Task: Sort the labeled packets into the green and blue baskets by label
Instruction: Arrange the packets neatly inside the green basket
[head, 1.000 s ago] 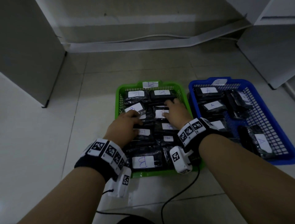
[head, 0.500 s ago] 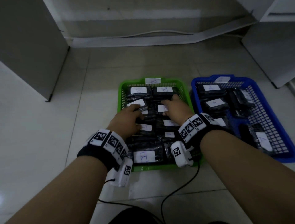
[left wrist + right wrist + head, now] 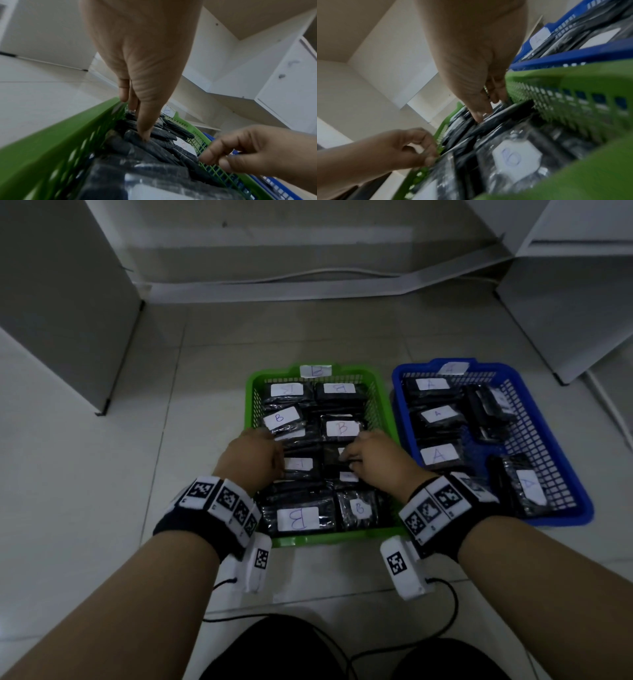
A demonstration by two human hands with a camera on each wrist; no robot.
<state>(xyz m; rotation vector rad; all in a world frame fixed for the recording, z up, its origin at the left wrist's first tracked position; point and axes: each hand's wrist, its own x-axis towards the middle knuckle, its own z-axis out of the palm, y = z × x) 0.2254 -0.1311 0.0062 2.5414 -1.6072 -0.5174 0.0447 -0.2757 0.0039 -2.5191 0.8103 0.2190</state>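
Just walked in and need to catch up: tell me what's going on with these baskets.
A person is sorting black packets by label on the floor. The green basket, tagged B, is packed with B-labelled packets; the blue basket beside it holds A-labelled packets. Both hands are down in the green basket: the left hand has its fingers pressed among the packets on its left side, and the right hand has its fingers curled over the middle ones. Whether either hand actually grips a packet is unclear.

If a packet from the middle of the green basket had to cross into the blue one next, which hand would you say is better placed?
Probably the right hand: it is over the green basket on the side bordering the blue basket; the left hand is on the far side.
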